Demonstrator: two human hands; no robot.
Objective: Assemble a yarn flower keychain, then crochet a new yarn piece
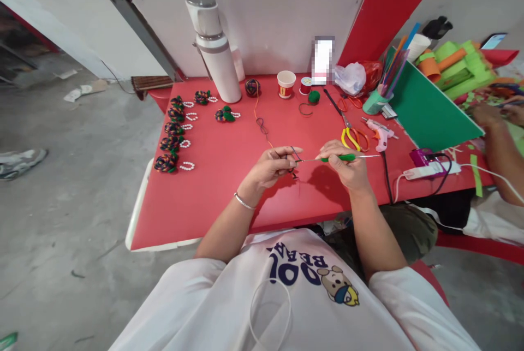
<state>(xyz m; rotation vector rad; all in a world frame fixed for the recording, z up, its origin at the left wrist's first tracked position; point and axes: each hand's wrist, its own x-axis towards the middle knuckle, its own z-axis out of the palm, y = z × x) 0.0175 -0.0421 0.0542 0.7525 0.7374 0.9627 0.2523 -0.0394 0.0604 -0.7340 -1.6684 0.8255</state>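
Observation:
My left hand (pixel 273 166) pinches a small piece of dark crochet work (pixel 293 174) over the front of the red table. Between thumb and fingers of my right hand (pixel 346 164) is a crochet hook (pixel 344 158) with a green handle, and its thin metal shaft reaches left to the yarn at my left fingertips. Multicoloured yarn (pixel 262 124) trails from my left hand back to a dark yarn ball (pixel 252 87). On the left lie several finished knitted pieces (pixel 166 162) in dark mixed colours with green parts and white bead loops (pixel 187 166).
Behind stand a white thermos (pixel 219 61), a paper cup (pixel 286 84), a red thread spool (pixel 305 86) and a green yarn ball (pixel 314 97). Pliers (pixel 350 138), a pink glue gun (pixel 380 135) and a power strip (pixel 432 170) lie right. Beyond a green board (pixel 436 102), another person's arm (pixel 497 143) rests.

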